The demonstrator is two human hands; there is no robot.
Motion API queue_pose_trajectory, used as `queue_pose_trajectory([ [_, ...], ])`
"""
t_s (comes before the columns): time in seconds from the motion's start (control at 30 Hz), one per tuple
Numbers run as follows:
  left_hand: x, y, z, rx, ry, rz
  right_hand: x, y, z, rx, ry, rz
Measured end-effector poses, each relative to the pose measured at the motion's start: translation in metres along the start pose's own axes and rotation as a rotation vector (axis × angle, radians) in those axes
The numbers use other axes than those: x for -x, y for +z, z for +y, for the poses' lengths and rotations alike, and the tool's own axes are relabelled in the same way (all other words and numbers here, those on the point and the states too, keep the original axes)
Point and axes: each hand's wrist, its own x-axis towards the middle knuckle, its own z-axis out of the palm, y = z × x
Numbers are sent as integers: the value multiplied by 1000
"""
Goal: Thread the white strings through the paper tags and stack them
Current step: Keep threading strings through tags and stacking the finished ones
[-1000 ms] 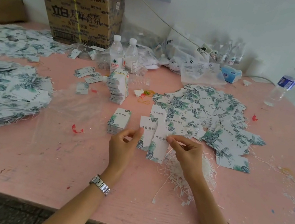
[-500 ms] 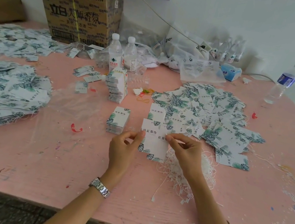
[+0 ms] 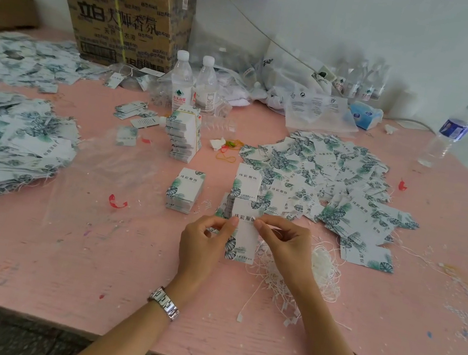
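Two grips work low over the pink surface (image 3: 61,241). Our left grip (image 3: 202,246) pinches one paper tag (image 3: 242,237) at its left edge. Our right grip (image 3: 286,248) pinches the top right corner, so the tag stands between them. We cannot tell if a string sits in that pinch. One tangle of white strings (image 3: 322,269) lies beside the right grip. Beyond are two neat stacks (image 3: 185,189) (image 3: 183,134), one loose heap (image 3: 320,173), two bottles (image 3: 182,82) (image 3: 206,83) and one cardboard box (image 3: 129,20).
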Motion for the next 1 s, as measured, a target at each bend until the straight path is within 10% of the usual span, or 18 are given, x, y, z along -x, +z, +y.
queue_pose_trajectory([
  [1.0,0,0,-9,144,-39,-21,0,0,2,154,-70,-22],
])
